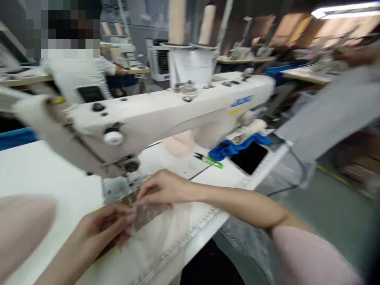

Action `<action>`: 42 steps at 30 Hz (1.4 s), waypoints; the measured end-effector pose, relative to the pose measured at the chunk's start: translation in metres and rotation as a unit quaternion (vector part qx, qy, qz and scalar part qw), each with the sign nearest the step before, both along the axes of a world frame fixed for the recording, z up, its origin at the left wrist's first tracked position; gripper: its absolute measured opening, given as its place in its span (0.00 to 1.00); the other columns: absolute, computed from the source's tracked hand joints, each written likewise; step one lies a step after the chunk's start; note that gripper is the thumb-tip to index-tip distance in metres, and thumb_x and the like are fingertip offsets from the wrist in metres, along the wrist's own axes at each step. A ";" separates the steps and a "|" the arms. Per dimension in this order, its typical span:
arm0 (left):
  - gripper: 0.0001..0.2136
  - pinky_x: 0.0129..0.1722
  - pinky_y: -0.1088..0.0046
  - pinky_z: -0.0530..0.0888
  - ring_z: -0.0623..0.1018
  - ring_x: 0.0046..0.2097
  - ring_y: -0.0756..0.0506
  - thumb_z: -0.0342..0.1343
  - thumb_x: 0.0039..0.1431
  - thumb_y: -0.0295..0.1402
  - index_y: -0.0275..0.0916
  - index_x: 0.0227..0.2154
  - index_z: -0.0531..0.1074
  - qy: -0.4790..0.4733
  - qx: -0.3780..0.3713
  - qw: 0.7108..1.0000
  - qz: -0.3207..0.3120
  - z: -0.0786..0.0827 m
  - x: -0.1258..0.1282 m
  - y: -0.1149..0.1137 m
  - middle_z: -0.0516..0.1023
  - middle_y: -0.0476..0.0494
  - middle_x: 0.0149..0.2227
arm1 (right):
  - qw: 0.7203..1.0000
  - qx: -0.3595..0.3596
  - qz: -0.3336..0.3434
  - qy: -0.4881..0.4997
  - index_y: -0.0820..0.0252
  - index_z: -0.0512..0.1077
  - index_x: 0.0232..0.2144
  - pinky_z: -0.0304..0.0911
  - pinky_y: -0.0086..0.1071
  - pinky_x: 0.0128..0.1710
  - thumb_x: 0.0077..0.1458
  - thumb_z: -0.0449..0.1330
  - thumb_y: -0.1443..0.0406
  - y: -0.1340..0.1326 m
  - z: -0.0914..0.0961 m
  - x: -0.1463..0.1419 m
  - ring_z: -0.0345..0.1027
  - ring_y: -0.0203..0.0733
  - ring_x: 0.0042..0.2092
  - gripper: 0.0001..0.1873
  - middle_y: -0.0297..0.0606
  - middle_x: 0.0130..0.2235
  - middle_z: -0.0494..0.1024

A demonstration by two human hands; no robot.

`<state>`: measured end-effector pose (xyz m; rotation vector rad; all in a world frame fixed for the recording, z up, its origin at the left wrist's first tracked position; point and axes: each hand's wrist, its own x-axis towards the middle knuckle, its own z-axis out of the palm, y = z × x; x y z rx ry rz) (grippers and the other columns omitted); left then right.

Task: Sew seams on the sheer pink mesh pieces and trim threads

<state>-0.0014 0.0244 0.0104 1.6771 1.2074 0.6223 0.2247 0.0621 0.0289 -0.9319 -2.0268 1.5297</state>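
Observation:
A white sewing machine (166,111) stands across the white table (44,174). Under its needle end lies a small greyish strip of fabric (145,213) on top of sheer pale cloth (166,237). My left hand (103,229) pinches the near end of the strip, fingers closed on it. My right hand (162,188) reaches in from the right and presses its closed fingertips on the strip right beside the presser foot (130,186). The picture is smeared by motion.
Green-handled thread snips (210,160), a blue cloth (234,146) and a black panel (249,157) lie on the table's right part. Two thread cones (190,23) stand behind the machine. Another person in white (77,75) sits at a far table. A ruler strip (190,237) edges the table.

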 end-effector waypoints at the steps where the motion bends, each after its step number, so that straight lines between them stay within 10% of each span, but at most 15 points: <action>1: 0.13 0.21 0.75 0.72 0.74 0.21 0.49 0.58 0.56 0.45 0.40 0.30 0.76 -0.004 -0.060 0.998 -0.023 0.004 0.002 -0.004 0.75 0.49 0.21 | 1.000 -0.028 -0.001 0.015 0.61 0.74 0.33 0.59 0.22 0.18 0.55 0.61 0.64 0.000 -0.002 -0.001 0.63 0.26 0.17 0.06 0.28 0.27 0.74; 8: 0.11 0.21 0.79 0.70 0.72 0.22 0.52 0.55 0.61 0.40 0.39 0.32 0.78 -0.028 -0.062 0.997 0.028 0.014 0.011 -0.007 0.74 0.50 0.23 | 0.998 0.033 -0.058 -0.015 0.61 0.74 0.29 0.61 0.23 0.22 0.55 0.61 0.64 -0.007 -0.009 -0.015 0.67 0.31 0.22 0.05 0.30 0.22 0.73; 20: 0.04 0.23 0.83 0.70 0.76 0.24 0.54 0.55 0.62 0.26 0.37 0.34 0.73 0.103 0.394 0.912 0.052 0.004 0.009 -0.014 0.79 0.51 0.26 | 0.961 0.266 -0.077 -0.015 0.59 0.73 0.41 0.56 0.24 0.24 0.59 0.57 0.66 -0.017 -0.019 -0.017 0.59 0.29 0.21 0.08 0.25 0.19 0.67; 30: 0.04 0.23 0.82 0.67 0.72 0.23 0.55 0.53 0.64 0.27 0.37 0.33 0.70 0.131 0.425 0.895 0.044 0.004 0.009 -0.017 0.76 0.53 0.24 | 0.958 0.283 -0.036 -0.018 0.60 0.70 0.40 0.51 0.23 0.20 0.60 0.54 0.67 -0.018 -0.016 -0.016 0.52 0.28 0.19 0.07 0.23 0.19 0.62; 42: 0.01 0.23 0.80 0.67 0.72 0.24 0.54 0.54 0.63 0.27 0.39 0.36 0.68 0.144 0.398 0.905 0.043 0.005 0.009 -0.020 0.77 0.52 0.28 | 0.908 0.413 -0.062 0.031 0.60 0.72 0.38 0.63 0.21 0.25 0.63 0.54 0.70 -0.013 -0.021 -0.015 0.70 0.28 0.27 0.07 0.30 0.30 0.79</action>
